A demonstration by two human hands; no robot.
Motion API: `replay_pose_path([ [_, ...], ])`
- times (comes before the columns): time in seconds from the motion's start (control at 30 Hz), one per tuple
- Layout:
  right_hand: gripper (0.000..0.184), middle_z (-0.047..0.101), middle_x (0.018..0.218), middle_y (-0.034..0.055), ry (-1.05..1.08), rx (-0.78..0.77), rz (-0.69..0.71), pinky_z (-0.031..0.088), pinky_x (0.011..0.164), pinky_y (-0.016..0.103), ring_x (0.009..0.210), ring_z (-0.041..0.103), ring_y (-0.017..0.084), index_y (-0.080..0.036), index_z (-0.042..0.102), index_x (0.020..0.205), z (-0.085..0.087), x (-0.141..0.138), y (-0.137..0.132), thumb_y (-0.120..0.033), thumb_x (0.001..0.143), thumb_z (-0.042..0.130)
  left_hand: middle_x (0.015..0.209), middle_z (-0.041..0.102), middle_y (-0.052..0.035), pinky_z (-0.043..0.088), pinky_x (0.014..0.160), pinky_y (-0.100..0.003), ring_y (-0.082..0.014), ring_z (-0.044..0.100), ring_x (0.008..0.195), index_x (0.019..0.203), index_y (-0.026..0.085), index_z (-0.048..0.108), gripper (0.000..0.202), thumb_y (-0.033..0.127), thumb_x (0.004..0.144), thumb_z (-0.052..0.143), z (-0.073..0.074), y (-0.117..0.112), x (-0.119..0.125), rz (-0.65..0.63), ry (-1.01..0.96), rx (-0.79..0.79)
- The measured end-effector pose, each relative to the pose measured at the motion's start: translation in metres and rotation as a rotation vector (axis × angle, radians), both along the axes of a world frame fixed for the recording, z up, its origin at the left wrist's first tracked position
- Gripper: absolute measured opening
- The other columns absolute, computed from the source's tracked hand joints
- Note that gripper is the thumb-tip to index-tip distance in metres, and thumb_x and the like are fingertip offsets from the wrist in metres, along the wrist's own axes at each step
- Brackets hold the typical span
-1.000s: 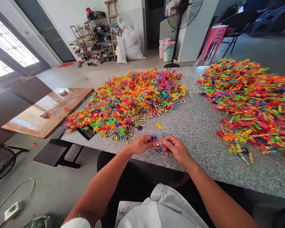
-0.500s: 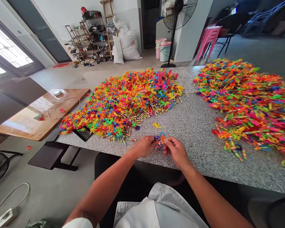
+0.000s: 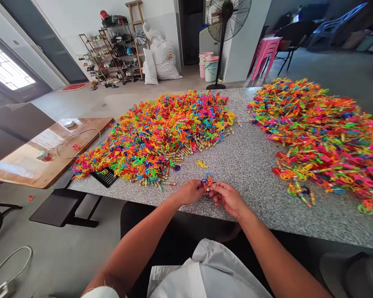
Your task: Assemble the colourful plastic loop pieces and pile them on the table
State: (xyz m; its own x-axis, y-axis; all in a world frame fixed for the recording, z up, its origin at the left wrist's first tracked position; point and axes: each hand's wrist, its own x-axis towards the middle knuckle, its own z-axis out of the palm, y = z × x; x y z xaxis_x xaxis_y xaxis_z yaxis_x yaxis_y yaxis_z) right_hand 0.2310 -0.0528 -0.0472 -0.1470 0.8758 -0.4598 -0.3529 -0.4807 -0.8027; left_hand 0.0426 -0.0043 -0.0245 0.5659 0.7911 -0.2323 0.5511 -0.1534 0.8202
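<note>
Bunch of blue and orange loops, a small tangle of thin plastic rings, held just above the near edge of the speckled stone table. It lies between the two hands and touches both, so neither hand is nearer. The left hand pinches it from the left with fingertips closed on it. The right hand pinches it from the right, thumb and forefinger closed on it and the other fingers curled under. The bunch is compact, and its long axis is too small to tell.

A single yellow loop lies loose on the table just beyond the bunch. Farther off and to the left spreads the left heap of mixed neon loops, with short striped sticks showing along its near edge. A black ridged piece lies at that heap's near left corner. The right heap lies well apart on the right, thinning toward the near edge.

A wooden table carrying a white cable stands to the left. At the far wall are a pedestal fan, white sacks, a shoe rack and pink stools. One sack bears a printed emblem, but it cannot be read, and no other writing or brand is legible.
</note>
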Motion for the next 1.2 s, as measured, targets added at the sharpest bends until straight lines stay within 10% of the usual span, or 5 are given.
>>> replay_pose_path([
  [0.33,0.018,0.066,0.072,-0.0022,0.075,0.289,-0.911,0.043,0.042,0.018,0.049,0.051,0.007,-0.022,0.060,0.081,0.011,0.124,0.045,-0.039,0.083,0.067,0.105,0.069,-0.0131,0.047,0.088,-0.034,-0.0268,0.066,0.096,0.122,0.016,0.064,0.047,0.050,0.089,0.066,-0.014,0.028,0.034,0.356,0.201,0.185],
  [0.47,0.023,0.069,0.075,0.0003,-0.085,0.231,-0.632,0.045,0.044,0.021,0.050,0.054,0.010,-0.021,0.065,0.087,0.003,0.098,0.071,-0.040,0.076,0.073,0.119,0.065,-0.0160,0.046,0.094,-0.036,-0.0306,0.065,0.107,0.116,0.019,0.063,0.049,0.047,0.080,0.078,-0.020,0.017,0.053,0.246,0.229,0.189],
  [0.67,0.018,0.075,0.089,0.0067,-0.965,0.375,-0.027,0.054,0.068,0.029,0.074,0.068,0.019,-0.020,0.071,0.097,-0.007,0.012,0.137,-0.030,0.090,0.058,0.090,0.067,-0.0040,0.047,0.083,-0.031,-0.0219,0.065,0.087,0.122,0.019,0.054,0.057,0.029,0.074,0.083,-0.028,0.012,0.034,0.311,0.118,0.044],
  [0.97,0.023,0.064,0.131,0.0242,-1.260,0.389,0.107,0.041,0.107,0.043,0.128,0.057,0.036,-0.012,0.073,0.107,-0.002,-0.043,0.211,-0.015,0.085,0.068,0.067,0.062,0.0023,0.053,0.060,-0.025,-0.0102,0.058,0.056,0.093,0.015,0.063,0.019,0.027,0.083,0.074,-0.022,0.008,-0.028,0.546,-0.445,-0.493],
  [1.2,0.009,0.073,0.098,0.0226,-1.200,0.283,0.082,0.050,0.091,0.042,0.108,0.067,0.037,-0.012,0.070,0.086,0.001,-0.026,0.195,-0.017,0.078,0.069,0.088,0.073,-0.0043,0.059,0.070,-0.022,-0.0146,0.075,0.080,0.096,0.016,0.060,0.031,0.018,0.075,0.082,-0.009,0.003,-0.050,0.721,-0.829,-0.643],
])
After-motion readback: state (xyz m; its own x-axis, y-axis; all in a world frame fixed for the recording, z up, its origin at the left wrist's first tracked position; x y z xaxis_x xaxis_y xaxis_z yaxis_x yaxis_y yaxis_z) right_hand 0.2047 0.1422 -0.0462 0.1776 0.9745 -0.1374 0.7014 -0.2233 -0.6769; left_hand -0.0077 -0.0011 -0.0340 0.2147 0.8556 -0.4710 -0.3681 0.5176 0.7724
